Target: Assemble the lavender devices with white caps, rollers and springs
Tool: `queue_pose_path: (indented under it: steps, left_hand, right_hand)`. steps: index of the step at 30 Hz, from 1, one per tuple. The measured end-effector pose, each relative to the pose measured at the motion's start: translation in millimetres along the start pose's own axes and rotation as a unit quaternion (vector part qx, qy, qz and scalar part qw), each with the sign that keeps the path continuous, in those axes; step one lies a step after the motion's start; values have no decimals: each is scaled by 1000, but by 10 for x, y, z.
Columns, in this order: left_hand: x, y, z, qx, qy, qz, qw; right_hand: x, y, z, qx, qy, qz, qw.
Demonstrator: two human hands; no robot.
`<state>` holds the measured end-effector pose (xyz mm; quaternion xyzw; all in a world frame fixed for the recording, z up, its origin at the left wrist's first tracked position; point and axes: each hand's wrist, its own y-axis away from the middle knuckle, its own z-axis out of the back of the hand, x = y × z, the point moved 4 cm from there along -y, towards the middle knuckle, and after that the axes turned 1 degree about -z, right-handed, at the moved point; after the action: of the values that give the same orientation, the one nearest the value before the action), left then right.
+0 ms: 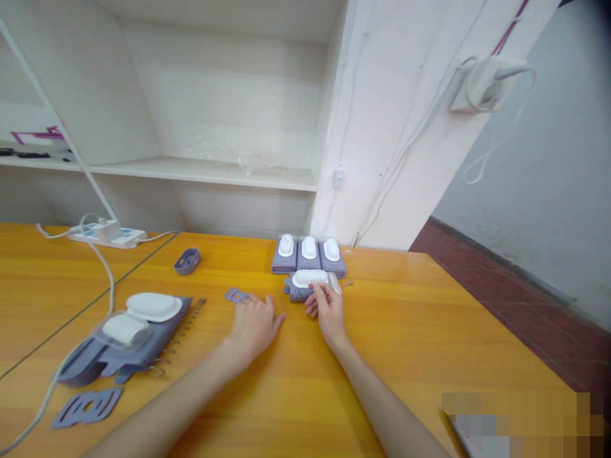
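Note:
My left hand (255,324) rests palm down on the table, fingertips over the edge of a small flat purple plate with cut-out slots (233,294). Its thumb stands out to the side, apart from the fingers. My right hand (328,312) is at the near right side of a purple-grey block with a white oval brush-like top (309,278). Its fingers are curled with thumb and forefinger close together. Whatever lies between them cannot be made out. A thin wire-like or clear piece (347,284) sticks out right of the block.
Three similar blocks (309,252) stand in a row behind. On the left lie a purple holder with white ovals (165,334), a row of small hooks (186,327), another slotted plate (88,407), a purple cup (187,261), a power strip (126,237) and a white cable (111,280).

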<state>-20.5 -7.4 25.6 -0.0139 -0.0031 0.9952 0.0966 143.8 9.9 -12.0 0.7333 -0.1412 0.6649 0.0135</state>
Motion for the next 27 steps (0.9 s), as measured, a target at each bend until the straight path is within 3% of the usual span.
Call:
queue_pose_path:
  steps: [5,10,15,19,25,27]
  left_hand:
    - [-305,284,47,44,82,-117,989]
    - [-217,155,92,23,89,-190,977]
    - [130,-154,7,79,128,-199,968]
    - [305,-331,-105,77,172,-205,961]
    - [286,-394,-167,75,247,-197,946]
    - [221,-401,-153,93,313,-182,928]
  right_hand:
    - [-20,-10,-1,10,-36,-51,998]
    - [15,-14,28,13,-87,-80,993]
    - [-16,-44,77,11,-117,-92,989]
    - [-61,-60,93,15,-137,-93,986]
    - [-72,-66,103,7,-151,-91,984]
    - [-58,-60,93,11,-152,-84,985]
